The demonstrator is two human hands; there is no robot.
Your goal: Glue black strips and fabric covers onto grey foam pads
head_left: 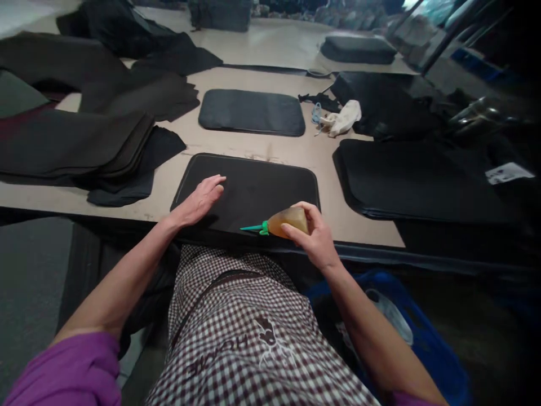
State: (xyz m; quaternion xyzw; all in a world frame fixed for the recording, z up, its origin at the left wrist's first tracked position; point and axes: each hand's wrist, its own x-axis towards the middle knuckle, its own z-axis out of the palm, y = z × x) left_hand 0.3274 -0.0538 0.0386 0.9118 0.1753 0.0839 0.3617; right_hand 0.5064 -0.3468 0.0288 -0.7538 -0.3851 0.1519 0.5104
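Note:
A black rounded panel lies flat at the table's front edge. On its left part rests my left hand, fingers stretched out, holding nothing. My right hand is wrapped round a glue bottle of amber liquid above the panel's front right corner. The bottle lies on its side in the air, its green nozzle pointing left over the panel's front edge.
Behind sits another black panel. Stacks of dark sheets stand at the left and right. A white cloth lies at the back right. Below the table at the right is a blue basket.

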